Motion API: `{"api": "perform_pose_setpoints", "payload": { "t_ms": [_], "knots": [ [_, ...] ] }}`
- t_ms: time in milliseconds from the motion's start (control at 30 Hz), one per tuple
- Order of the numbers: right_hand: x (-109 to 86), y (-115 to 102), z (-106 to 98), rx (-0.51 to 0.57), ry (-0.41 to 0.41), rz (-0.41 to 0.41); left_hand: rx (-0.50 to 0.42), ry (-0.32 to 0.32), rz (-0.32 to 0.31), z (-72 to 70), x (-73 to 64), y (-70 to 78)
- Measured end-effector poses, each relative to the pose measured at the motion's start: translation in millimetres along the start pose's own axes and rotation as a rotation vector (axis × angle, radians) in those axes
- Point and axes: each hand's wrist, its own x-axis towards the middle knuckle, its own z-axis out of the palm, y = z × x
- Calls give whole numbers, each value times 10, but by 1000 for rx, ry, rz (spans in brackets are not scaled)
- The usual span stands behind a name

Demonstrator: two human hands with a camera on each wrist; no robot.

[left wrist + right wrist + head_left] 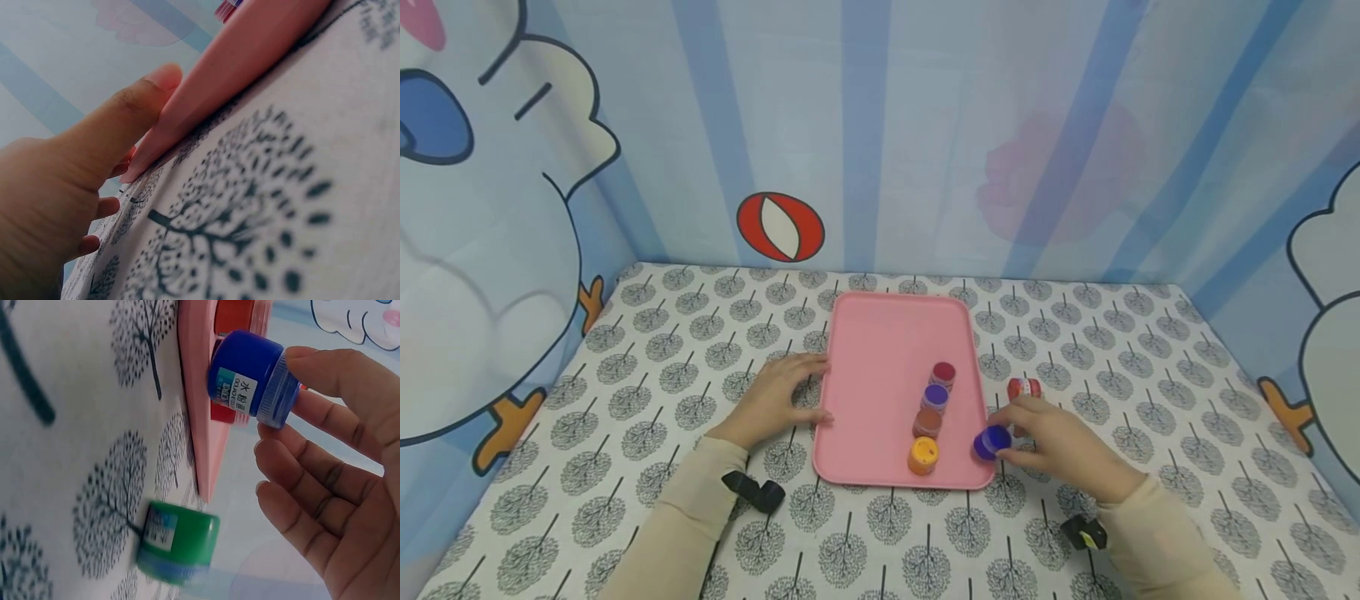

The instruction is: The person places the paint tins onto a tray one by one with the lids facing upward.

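My right hand (1060,442) pinches a blue paint jar (247,375) by its ribbed clear lid, between thumb and fingertips. In the head view this jar overlaps the right rim of the pink tray (880,333). A column of jars stands on the tray: dark red (943,373), purple (935,397), brown (927,422) and orange-yellow (923,456). My left hand (778,396) rests at the tray's left edge, fingers spread. In the left wrist view its thumb (137,100) lies against the outer side of the rim.
A red jar (1024,388) lies on the tree-print cloth (700,350) right of the tray. The right wrist view shows a green jar (178,540) on the cloth, hidden by the hand from above. A patterned blue curtain (925,125) rises behind the table.
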Motion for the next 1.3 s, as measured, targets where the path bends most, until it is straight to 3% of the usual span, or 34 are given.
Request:
{"api": "perform_pose_setpoints", "payload": {
  "t_ms": [500,1067,1300],
  "knots": [
    [132,-127,130,-53,-58,-31,2,-1,-8,17,4,-25],
    [151,-167,203,-79,-38,-102,5,-11,-17,-6,3,2],
    [155,-160,208,-74,-48,-81,2,-15,-19,4,3,-14]
  ]
}}
